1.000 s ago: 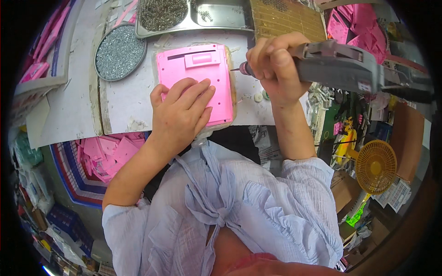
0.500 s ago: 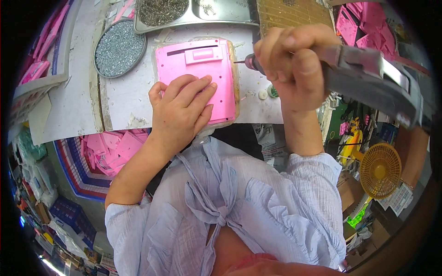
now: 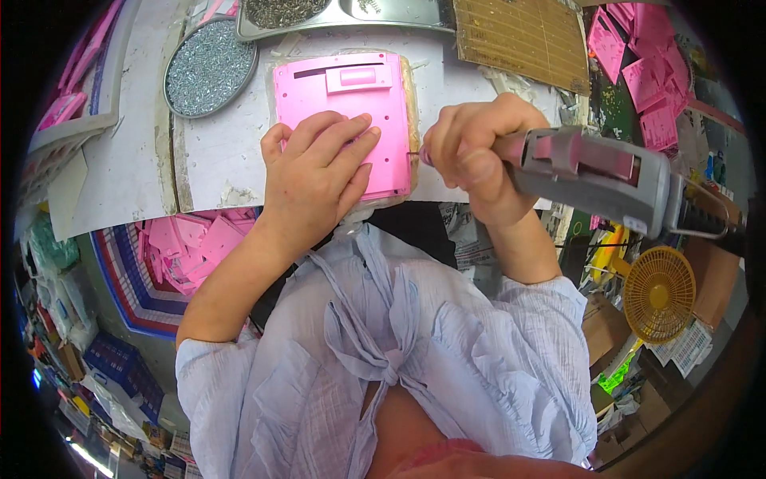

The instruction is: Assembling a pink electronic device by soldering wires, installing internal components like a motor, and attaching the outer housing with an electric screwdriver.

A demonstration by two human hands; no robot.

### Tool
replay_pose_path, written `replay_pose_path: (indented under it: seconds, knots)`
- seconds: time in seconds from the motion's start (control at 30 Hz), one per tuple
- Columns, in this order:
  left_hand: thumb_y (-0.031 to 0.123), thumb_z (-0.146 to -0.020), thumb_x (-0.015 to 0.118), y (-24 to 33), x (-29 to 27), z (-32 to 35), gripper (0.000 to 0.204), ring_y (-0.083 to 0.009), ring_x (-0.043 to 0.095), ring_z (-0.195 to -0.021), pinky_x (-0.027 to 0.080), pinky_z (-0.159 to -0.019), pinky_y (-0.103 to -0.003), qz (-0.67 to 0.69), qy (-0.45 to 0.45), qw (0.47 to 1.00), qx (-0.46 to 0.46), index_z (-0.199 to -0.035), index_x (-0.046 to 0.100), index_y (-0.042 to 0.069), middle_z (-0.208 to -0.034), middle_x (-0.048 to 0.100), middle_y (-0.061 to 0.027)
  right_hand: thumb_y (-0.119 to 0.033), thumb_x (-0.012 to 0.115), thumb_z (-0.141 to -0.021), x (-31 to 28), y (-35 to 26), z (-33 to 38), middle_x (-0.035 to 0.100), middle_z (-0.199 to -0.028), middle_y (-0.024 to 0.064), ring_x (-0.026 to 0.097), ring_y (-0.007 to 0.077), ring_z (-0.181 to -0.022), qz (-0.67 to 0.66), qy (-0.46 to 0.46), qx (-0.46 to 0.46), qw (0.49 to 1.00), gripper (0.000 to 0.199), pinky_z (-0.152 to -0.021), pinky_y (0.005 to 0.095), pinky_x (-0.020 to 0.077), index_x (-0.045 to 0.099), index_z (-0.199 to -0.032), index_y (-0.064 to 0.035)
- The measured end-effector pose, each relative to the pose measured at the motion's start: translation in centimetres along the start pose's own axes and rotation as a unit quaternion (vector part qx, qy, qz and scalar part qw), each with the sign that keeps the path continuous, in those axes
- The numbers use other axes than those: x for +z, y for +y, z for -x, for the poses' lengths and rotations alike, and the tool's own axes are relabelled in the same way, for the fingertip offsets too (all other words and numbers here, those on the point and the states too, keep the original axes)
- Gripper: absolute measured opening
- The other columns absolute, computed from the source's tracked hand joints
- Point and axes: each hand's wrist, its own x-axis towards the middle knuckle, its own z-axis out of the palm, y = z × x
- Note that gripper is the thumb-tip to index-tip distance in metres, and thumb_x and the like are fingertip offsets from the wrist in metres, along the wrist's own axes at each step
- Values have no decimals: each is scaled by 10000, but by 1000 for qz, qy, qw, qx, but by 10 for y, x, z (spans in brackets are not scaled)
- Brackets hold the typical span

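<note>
A flat pink plastic housing (image 3: 387, 128) lies on a plastic-wrapped pad (image 3: 410, 104) at the table's front edge. It has a slot and a raised block near its far end, and several small holes. My left hand (image 3: 323, 164) rests on it, palm down with the fingers stretched out and holding nothing. My right hand (image 3: 483, 156) is wrapped round a grey electric screwdriver (image 3: 594, 180), held almost level. Its thin bit points left, with the tip at the housing's right edge; whether it touches cannot be made out.
A round dish of small silvery screws (image 3: 209, 68) stands at the far left, beside a metal tray (image 3: 343, 25) holding darker small parts. Corrugated cardboard (image 3: 523, 40) lies at the far right. Pink pieces fill a basket (image 3: 132, 299) below the table. A yellow fan (image 3: 658, 293) stands at right.
My right hand has brought the screwdriver nearer to me and slightly left, its tip now lower along the housing's right edge. My left hand stays on the housing.
</note>
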Motion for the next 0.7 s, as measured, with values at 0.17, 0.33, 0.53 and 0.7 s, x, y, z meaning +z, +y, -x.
replay_pose_path:
  seconds: [0.17,0.33,0.53,0.7]
  knots:
    - [240,-845,756,-34,-2,-36,376,-300,564,-1246,342,-1079,-557,30,81,996,-29,-1184,703,87,-1349,624,-110,-234,714,-958,5,-28,-12,548,-640,39,504,142,-580,-84,0,-46,995,252,-536,304,420,558,-889,-48]
    - [200,-894,747,-49,-52,-44,336,-437,520,-1349,364,-1146,-570,-18,77,994,73,-1158,616,38,-1456,533,-225,-236,663,-994,-4,-51,-46,499,-608,9,491,146,-554,-68,-67,-127,987,214,-527,323,423,553,-993,-53]
    - [212,-1023,618,-142,-49,297,326,-241,627,-982,517,-872,-370,-39,458,736,-496,-1189,544,-59,-1091,613,-158,-242,650,-996,-23,-53,-52,484,-609,-11,452,126,-535,-108,-64,-116,985,213,-516,290,360,543,-999,-58]
    - [489,-888,698,-196,98,539,680,-496,629,-1079,478,-983,-511,-114,323,428,-836,-1169,582,-119,-1121,655,-329,-240,664,-986,-6,-26,-67,444,-595,-15,394,104,-510,-138,-48,-74,986,242,-479,263,317,528,-961,-41]
